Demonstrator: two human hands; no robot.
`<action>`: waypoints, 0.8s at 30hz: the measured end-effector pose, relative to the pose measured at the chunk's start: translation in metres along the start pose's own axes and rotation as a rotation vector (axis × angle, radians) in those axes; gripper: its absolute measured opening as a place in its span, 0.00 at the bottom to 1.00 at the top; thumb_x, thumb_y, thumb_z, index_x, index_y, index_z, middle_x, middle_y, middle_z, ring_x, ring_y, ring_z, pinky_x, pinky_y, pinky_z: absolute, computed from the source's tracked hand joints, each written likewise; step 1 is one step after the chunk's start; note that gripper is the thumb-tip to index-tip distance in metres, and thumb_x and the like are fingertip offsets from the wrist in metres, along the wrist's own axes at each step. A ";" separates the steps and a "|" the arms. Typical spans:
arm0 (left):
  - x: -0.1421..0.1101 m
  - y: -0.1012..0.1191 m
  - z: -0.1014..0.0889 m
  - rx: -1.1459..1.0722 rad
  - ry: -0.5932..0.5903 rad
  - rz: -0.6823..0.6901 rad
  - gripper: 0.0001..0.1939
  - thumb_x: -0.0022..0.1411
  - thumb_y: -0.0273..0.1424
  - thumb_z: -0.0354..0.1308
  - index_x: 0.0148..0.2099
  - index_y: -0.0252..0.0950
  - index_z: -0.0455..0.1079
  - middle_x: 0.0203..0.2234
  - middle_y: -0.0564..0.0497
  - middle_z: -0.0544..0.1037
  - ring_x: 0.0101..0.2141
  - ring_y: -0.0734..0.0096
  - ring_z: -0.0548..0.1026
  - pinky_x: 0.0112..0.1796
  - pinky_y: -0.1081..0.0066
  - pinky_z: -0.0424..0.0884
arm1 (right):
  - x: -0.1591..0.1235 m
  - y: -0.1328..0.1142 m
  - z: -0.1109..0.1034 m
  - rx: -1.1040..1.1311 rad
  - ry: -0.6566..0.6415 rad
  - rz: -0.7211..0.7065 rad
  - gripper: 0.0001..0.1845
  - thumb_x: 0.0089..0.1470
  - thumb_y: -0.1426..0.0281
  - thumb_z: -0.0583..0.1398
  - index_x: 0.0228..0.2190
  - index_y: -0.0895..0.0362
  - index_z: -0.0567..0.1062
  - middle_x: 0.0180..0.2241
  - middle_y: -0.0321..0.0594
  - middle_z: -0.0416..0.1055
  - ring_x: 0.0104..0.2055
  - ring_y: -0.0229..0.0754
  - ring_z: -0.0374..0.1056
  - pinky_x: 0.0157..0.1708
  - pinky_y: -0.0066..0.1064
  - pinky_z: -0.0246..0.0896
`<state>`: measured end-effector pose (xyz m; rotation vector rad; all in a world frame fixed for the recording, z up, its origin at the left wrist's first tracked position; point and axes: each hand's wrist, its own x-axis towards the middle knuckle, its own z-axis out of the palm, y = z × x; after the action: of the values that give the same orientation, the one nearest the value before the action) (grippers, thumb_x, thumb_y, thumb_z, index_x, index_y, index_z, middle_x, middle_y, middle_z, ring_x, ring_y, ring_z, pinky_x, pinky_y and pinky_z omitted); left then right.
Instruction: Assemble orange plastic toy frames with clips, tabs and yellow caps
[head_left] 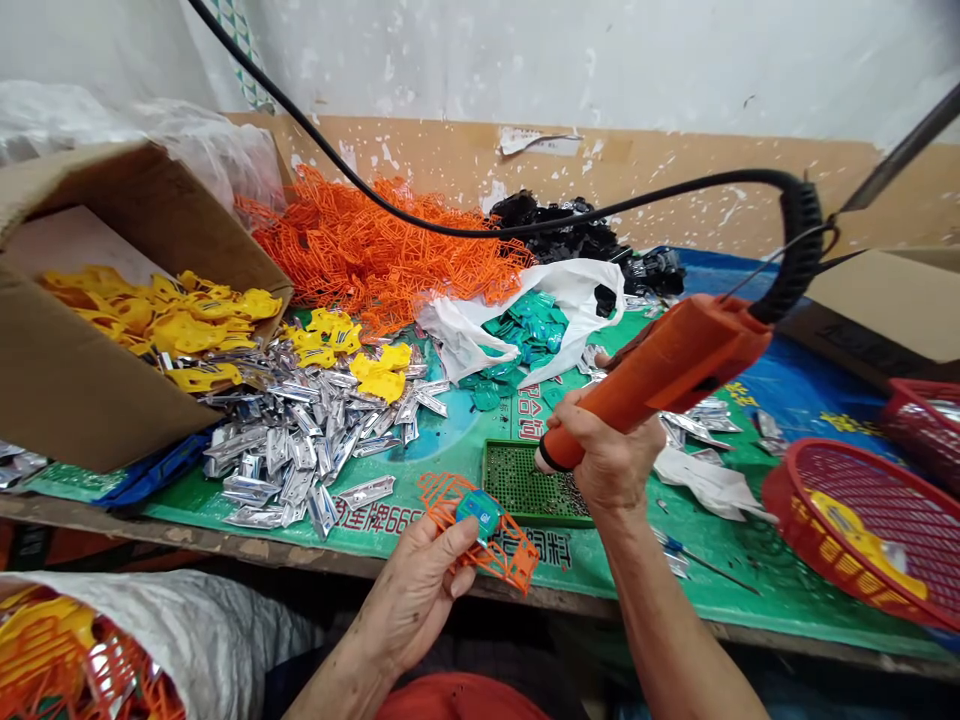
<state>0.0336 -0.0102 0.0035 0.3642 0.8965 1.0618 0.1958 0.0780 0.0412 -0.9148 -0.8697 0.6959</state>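
Observation:
My left hand (420,585) pinches an orange plastic frame (517,560) with a teal-green plastic piece (480,512) on its middle, near the table's front edge. In my right hand (616,460) is an orange electric screwdriver (660,370), tilted so its black-ringed tip end points down and left. That tip is over a green screw tray (536,485), a grid of small holes with loose screws along its right side. Whether the tip touches a screw cannot be seen. A black cable (465,232) runs from the screwdriver's upper end.
Orange frames (375,240) are heaped behind silver parts (300,450). A cardboard box (75,370) of yellow parts (172,310) lies left. A white bag (469,335) holds green pieces (532,325). Red baskets (832,460) stand right; a screwdriver with a thin shaft (712,567) lies nearby.

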 end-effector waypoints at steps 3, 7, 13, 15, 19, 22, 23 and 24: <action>0.000 -0.001 0.000 -0.008 0.010 0.000 0.17 0.43 0.35 0.75 0.35 0.34 0.78 0.29 0.53 0.74 0.24 0.84 0.65 0.17 0.83 0.53 | -0.001 -0.001 0.001 0.001 -0.013 0.008 0.16 0.36 0.72 0.69 0.32 0.58 0.74 0.20 0.28 0.71 0.19 0.35 0.65 0.24 0.32 0.63; 0.001 -0.002 0.001 0.014 0.012 0.008 0.18 0.43 0.35 0.76 0.37 0.34 0.78 0.29 0.53 0.74 0.24 0.84 0.64 0.17 0.83 0.52 | -0.001 -0.002 0.000 -0.010 0.004 0.022 0.15 0.35 0.72 0.69 0.30 0.57 0.74 0.20 0.29 0.71 0.20 0.36 0.66 0.24 0.32 0.64; 0.002 -0.003 0.001 0.027 0.005 0.019 0.18 0.44 0.36 0.75 0.36 0.34 0.78 0.30 0.51 0.76 0.27 0.81 0.67 0.18 0.82 0.54 | 0.001 0.000 -0.001 -0.022 -0.007 0.032 0.12 0.36 0.71 0.68 0.26 0.56 0.71 0.20 0.28 0.71 0.19 0.36 0.65 0.22 0.31 0.64; 0.002 -0.003 0.001 0.016 0.004 0.021 0.17 0.44 0.35 0.75 0.35 0.34 0.78 0.29 0.53 0.74 0.25 0.82 0.65 0.18 0.83 0.54 | 0.003 -0.002 -0.001 -0.013 -0.011 0.016 0.11 0.37 0.72 0.68 0.24 0.56 0.70 0.20 0.29 0.70 0.19 0.35 0.65 0.22 0.31 0.64; 0.002 -0.003 0.002 0.009 -0.018 0.017 0.16 0.45 0.35 0.75 0.36 0.33 0.78 0.28 0.54 0.73 0.25 0.83 0.64 0.18 0.83 0.53 | 0.002 -0.020 0.000 0.068 -0.001 0.006 0.13 0.36 0.73 0.68 0.25 0.56 0.70 0.21 0.29 0.69 0.19 0.36 0.65 0.23 0.33 0.64; 0.003 -0.003 0.002 0.002 -0.041 0.026 0.16 0.45 0.35 0.74 0.35 0.33 0.77 0.27 0.54 0.72 0.24 0.83 0.64 0.18 0.82 0.52 | -0.005 -0.043 0.001 0.163 -0.055 0.038 0.17 0.37 0.74 0.68 0.33 0.55 0.72 0.20 0.29 0.70 0.19 0.37 0.65 0.23 0.32 0.64; 0.003 -0.003 0.002 -0.004 -0.048 0.026 0.16 0.45 0.35 0.74 0.34 0.33 0.77 0.26 0.54 0.71 0.24 0.83 0.64 0.18 0.82 0.51 | -0.009 -0.050 0.002 0.189 -0.087 0.047 0.19 0.39 0.74 0.67 0.36 0.54 0.72 0.21 0.29 0.70 0.20 0.37 0.66 0.24 0.32 0.65; 0.004 -0.003 0.002 -0.014 -0.055 0.024 0.16 0.45 0.35 0.74 0.34 0.33 0.77 0.26 0.55 0.71 0.24 0.83 0.64 0.18 0.82 0.51 | -0.013 -0.057 0.002 0.216 -0.121 0.061 0.20 0.41 0.74 0.66 0.39 0.53 0.72 0.22 0.30 0.70 0.22 0.37 0.66 0.26 0.33 0.66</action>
<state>0.0372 -0.0080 0.0008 0.3918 0.8370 1.0745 0.1962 0.0421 0.0879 -0.7141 -0.8571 0.8872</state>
